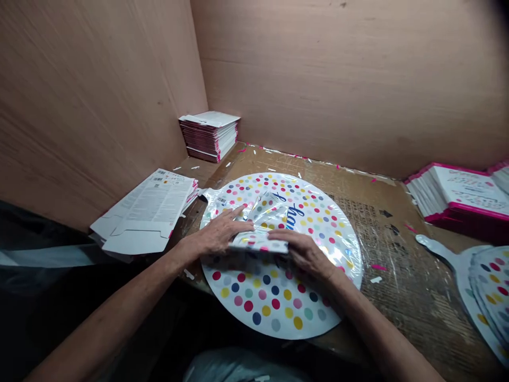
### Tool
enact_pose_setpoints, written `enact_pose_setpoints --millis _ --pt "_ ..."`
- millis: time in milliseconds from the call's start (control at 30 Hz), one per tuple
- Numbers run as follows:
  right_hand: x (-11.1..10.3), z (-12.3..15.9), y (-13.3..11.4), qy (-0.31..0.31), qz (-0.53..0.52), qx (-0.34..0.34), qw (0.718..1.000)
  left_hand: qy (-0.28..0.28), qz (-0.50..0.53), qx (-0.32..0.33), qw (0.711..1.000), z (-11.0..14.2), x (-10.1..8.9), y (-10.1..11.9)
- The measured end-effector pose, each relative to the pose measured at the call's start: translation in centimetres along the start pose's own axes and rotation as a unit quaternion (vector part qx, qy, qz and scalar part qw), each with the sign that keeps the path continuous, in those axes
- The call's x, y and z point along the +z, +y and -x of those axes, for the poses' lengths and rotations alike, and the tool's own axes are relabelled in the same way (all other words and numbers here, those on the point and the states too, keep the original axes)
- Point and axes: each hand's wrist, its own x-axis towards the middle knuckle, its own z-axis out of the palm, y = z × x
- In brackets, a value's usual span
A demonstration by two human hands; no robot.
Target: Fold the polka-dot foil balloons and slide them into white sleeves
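- What is being worked on at the table [392, 254]?
- A round foil balloon [274, 297], printed with coloured polka dots, is being folded. It is lying in the middle of the cardboard-covered table, and its folded part [260, 220] is being pressed down across the centre.
- How are the grips being held?
- The left grip [218, 231] and the right grip [300, 254] are being kept open, spread flat on the fold from either side and not clamped on it.
- What is being called for next?
- Judging by the loose layers, firmer flattening of the fold appears to be needed.
- What is lying around it?
- Flat white-and-pink cartons [147, 209] are being left just beside the balloon's neck, where they may be in the way. Another stack of cartons [209, 135] is sitting in the corner, with a third stack [457, 193] and more balloons [491, 302] on the right.
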Motion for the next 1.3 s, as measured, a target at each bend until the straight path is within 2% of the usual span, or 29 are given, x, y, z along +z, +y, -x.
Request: enact_pose_setpoints --millis 33,100,167,200,267,367,433,500,567,633,700,767,833,900,1000,1067,1133,1300 --pt "0.0 -0.4 0.6 0.054 -0.03 0.056 0.996 0.025 0.017 -0.019 0.999 -0.2 0.3 0.0" --pt "0.4 -1.9 1.3 0.146 -0.031 0.18 0.972 0.069 0.024 -0.09 0.993 -1.1 1.1 0.2" --pt "0.8 -3.8 1.6 0.18 0.036 0.285 0.941 0.1 -0.008 -0.195 0.976 -2.3 1.8 0.9" --pt "0.9 -4.8 1.6 0.171 0.088 0.324 0.926 0.114 -0.034 -0.25 0.961 -2.9 2.2 1.3" --pt "0.8 -6.6 1.3 0.112 0.21 0.379 0.894 0.138 -0.092 -0.334 0.928 -4.0 2.9 2.2" --pt "0.4 -9.0 0.8 0.001 0.338 0.424 0.84 0.164 -0.174 -0.37 0.898 -4.7 4.0 3.3" --pt "0.1 -10.7 0.5 -0.015 0.391 0.399 0.829 0.172 -0.203 -0.363 0.893 -4.8 4.5 3.5" --pt "-0.1 -12.2 0.4 -0.027 0.416 0.325 0.849 0.171 -0.206 -0.364 0.892 -4.8 4.9 3.5" --pt "-0.2 -13.4 0.5 -0.079 0.406 0.262 0.872 0.165 -0.198 -0.369 0.893 -4.6 4.8 3.5" --pt "-0.4 -13.8 0.7 -0.131 0.367 0.251 0.886 0.161 -0.182 -0.355 0.903 -3.8 4.1 3.4" --pt "-0.7 -13.1 0.9 -0.141 0.34 0.264 0.891 0.176 -0.178 -0.328 0.911 -2.1 2.8 3.3" --pt "-1.2 -11.7 0.9 -0.135 0.316 0.281 0.896 0.211 -0.219 -0.329 0.894 0.5 1.0 3.2" --pt "-1.8 -10.2 0.6 -0.144 0.297 0.296 0.897 0.226 -0.292 -0.377 0.85 3.5 -0.7 2.8" --pt "-2.4 -9.1 -0.1 -0.183 0.299 0.304 0.886 0.176 -0.341 -0.431 0.816 6.1 -2.2 2.2" --pt "-2.9 -8.6 -1.8 -0.26 0.34 0.3 0.852 0.069 -0.352 -0.471 0.806 7.9 -3.6 1.4" --pt "-3.0 -8.5 -2.8 -0.276 0.355 0.297 0.842 0.038 -0.344 -0.474 0.81 7.3 -4.0 1.7" --pt "-3.0 -8.1 -3.4 -0.259 0.357 0.288 0.85 0.027 -0.331 -0.467 0.82 5.3 -4.0 2.8" --pt "-2.6 -4.1 -2.4 -0.144 0.335 0.267 0.892 0.005 -0.261 -0.414 0.872 -1.0 -2.5 6.5"
